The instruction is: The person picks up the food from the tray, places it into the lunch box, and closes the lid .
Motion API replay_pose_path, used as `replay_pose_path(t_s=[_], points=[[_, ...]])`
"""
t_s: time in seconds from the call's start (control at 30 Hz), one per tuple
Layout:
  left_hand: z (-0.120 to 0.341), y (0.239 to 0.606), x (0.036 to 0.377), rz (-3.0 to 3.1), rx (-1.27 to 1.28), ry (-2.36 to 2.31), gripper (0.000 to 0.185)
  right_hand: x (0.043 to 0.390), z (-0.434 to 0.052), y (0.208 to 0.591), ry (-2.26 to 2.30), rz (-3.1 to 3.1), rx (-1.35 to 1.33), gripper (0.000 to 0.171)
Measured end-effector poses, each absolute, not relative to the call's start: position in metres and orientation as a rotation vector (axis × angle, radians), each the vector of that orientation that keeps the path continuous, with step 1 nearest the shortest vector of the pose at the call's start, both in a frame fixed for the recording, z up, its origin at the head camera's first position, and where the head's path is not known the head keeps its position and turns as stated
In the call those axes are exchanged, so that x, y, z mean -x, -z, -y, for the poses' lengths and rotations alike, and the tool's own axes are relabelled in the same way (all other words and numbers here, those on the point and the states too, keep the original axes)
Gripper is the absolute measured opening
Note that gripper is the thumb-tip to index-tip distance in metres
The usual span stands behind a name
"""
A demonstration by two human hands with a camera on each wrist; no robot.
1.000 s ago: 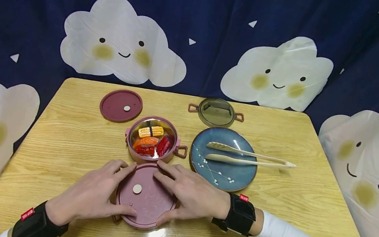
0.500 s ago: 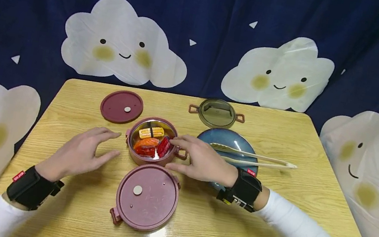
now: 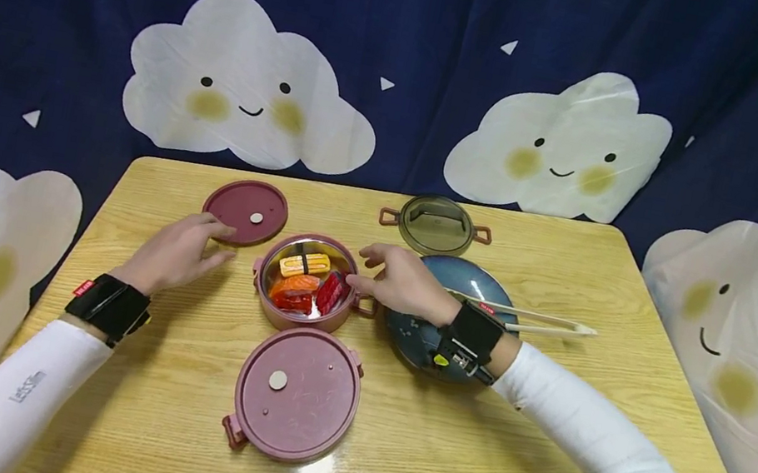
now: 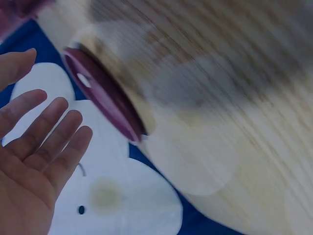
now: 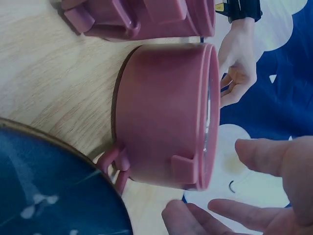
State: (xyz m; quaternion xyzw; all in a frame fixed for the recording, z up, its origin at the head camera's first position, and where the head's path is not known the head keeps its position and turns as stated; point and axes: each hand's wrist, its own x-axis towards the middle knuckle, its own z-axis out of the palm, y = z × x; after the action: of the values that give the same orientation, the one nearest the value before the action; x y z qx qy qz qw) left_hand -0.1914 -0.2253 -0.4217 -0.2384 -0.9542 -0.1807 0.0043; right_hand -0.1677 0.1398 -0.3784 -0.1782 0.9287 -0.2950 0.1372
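Note:
My left hand is over the left of the table, fingers spread and holding nothing. In the head view its fingertips overlap the near edge of a flat maroon lid. An uncovered pink pot contains several sushi pieces: a yellow egg one with a dark band, an orange salmon one and red ones. Beside this pot's right rim, above its side handle, my right hand hovers with loosely bent fingers and nothing in them. Nearer me stands a second pink pot, closed by a pink lid.
To the right lies a dark blue plate, partly hidden by my right hand and wrist, with pale tongs across it. A dark see-through lid with two side handles is at the back edge. A cloud-patterned curtain hangs behind the table.
Both hands have left the covered pot in front. The left hand went left and away from me toward the maroon lid; the right moved up beside the open pot's rim.

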Motion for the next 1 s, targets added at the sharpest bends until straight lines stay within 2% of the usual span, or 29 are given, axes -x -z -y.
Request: replay_pose_path(t_s=[0.27,0.53,1.0], points=[[0.220,0.438,0.222,3.054,0.714,0.449,0.040,0.178,-0.141,0.389,0.960,-2.572,0.347,0.044],[0.212,0.447,0.231,3.007,0.785,0.405,0.021,0.181,-0.140,0.397,1.226,-2.334,0.242,0.022],[0.208,0.451,0.235,2.997,0.864,0.289,0.010,0.187,-0.147,0.401,1.330,-2.189,0.169,0.018]])
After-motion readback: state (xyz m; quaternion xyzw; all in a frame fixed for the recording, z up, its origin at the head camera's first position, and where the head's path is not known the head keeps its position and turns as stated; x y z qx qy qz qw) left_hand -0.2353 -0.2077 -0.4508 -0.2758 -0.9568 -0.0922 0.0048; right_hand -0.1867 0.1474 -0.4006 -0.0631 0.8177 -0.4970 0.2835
